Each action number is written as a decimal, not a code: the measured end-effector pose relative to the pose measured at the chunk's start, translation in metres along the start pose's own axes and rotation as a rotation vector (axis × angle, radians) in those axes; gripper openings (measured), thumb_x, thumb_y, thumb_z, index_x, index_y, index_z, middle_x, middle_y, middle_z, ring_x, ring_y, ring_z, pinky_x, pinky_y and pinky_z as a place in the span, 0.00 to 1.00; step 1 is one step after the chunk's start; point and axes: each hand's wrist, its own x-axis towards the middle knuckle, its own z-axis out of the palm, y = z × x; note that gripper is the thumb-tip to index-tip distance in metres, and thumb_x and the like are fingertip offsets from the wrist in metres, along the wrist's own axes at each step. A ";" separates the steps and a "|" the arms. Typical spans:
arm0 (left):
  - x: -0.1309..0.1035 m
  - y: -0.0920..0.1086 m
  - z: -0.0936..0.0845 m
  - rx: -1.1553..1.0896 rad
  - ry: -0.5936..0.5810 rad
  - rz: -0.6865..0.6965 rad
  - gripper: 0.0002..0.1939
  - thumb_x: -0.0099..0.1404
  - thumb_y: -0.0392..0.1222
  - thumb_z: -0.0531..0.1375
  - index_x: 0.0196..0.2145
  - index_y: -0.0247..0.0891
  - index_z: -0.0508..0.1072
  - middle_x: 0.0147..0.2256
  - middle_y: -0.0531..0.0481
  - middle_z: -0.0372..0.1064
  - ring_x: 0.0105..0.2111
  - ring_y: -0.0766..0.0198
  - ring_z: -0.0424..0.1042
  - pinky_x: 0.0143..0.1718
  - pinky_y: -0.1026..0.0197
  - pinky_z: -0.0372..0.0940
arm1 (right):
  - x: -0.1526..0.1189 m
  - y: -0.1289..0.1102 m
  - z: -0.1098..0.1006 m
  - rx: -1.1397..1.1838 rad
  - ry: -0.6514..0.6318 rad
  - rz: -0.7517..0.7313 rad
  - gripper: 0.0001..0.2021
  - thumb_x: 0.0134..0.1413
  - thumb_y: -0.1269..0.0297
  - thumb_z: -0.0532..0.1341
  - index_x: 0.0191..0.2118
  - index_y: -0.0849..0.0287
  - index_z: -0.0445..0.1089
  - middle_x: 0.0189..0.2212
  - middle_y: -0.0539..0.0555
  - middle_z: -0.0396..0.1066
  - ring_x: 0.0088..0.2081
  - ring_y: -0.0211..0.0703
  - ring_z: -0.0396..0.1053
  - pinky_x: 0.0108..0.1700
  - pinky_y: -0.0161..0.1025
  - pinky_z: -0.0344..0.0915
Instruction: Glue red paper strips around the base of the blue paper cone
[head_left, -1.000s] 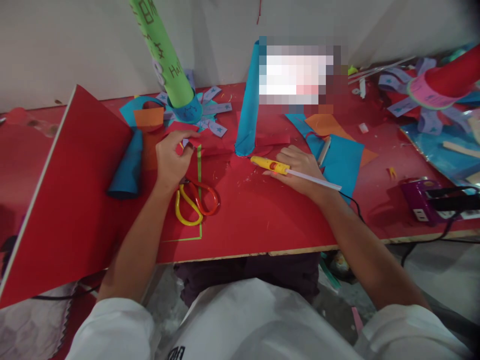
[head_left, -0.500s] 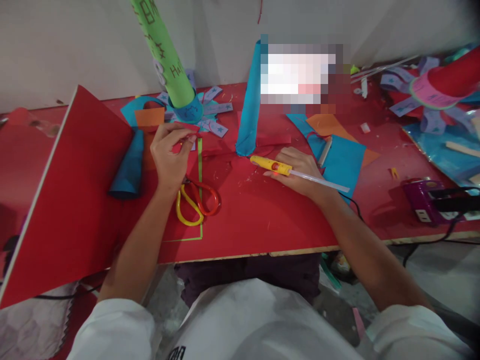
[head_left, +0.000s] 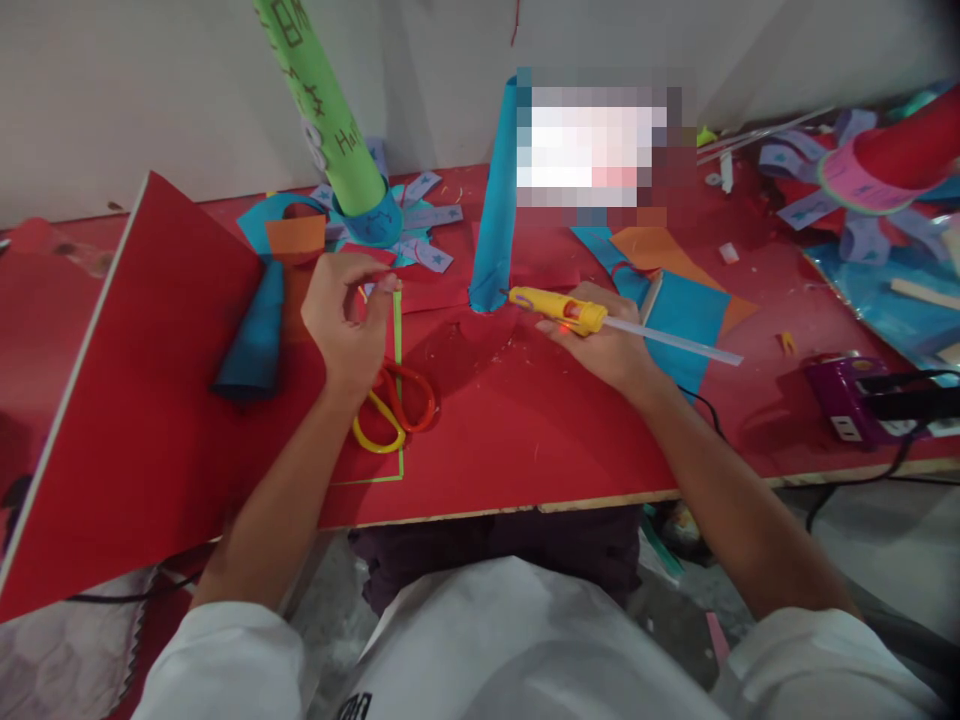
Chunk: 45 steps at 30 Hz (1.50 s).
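Note:
My right hand [head_left: 604,335] is wrapped around a yellow hot glue gun [head_left: 555,308], with a clear glue stick [head_left: 675,340] jutting from its back and a small red light glowing. The nozzle points left at the foot of a blue paper cone [head_left: 495,215] standing upright on red paper. Thumb and fingers of my left hand [head_left: 341,315] are pinched at the end of a red paper strip [head_left: 435,288] that runs toward the cone's foot. Just below that hand lie scissors [head_left: 409,405] with one yellow and one red handle, blades hidden.
A red board [head_left: 142,400] leans up at left, beside a dark blue paper cone [head_left: 255,340]. Behind stands a green paper tube [head_left: 330,120]. Blue paper [head_left: 686,320] and orange scraps lie right, near a purple power box [head_left: 851,400] with cables. A blurred-out patch covers the back.
The glue gun has tilted and risen slightly, its nozzle nearer the blue cone's foot. My left hand has shifted slightly right and down, and the red strip shows more clearly.

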 end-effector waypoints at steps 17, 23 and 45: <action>-0.012 0.016 0.020 0.007 -0.623 0.776 0.11 0.75 0.32 0.57 0.40 0.47 0.75 0.40 0.50 0.79 0.39 0.62 0.78 0.44 0.51 0.74 | 0.000 0.010 0.005 0.116 0.182 0.139 0.19 0.65 0.39 0.61 0.40 0.50 0.77 0.41 0.61 0.80 0.44 0.58 0.78 0.43 0.55 0.75; -0.012 0.016 0.025 0.093 -0.649 0.843 0.12 0.76 0.32 0.55 0.38 0.46 0.74 0.37 0.52 0.78 0.37 0.63 0.76 0.42 0.53 0.72 | 0.001 0.008 0.002 0.107 0.165 0.141 0.19 0.65 0.40 0.61 0.41 0.50 0.76 0.40 0.60 0.80 0.43 0.58 0.78 0.43 0.55 0.75; -0.015 0.017 0.033 0.210 -0.681 0.962 0.14 0.77 0.30 0.52 0.37 0.41 0.73 0.35 0.50 0.76 0.33 0.64 0.72 0.35 0.57 0.64 | -0.001 0.000 0.002 -0.152 -0.183 -0.165 0.22 0.71 0.41 0.57 0.33 0.53 0.62 0.34 0.55 0.71 0.37 0.47 0.68 0.35 0.44 0.53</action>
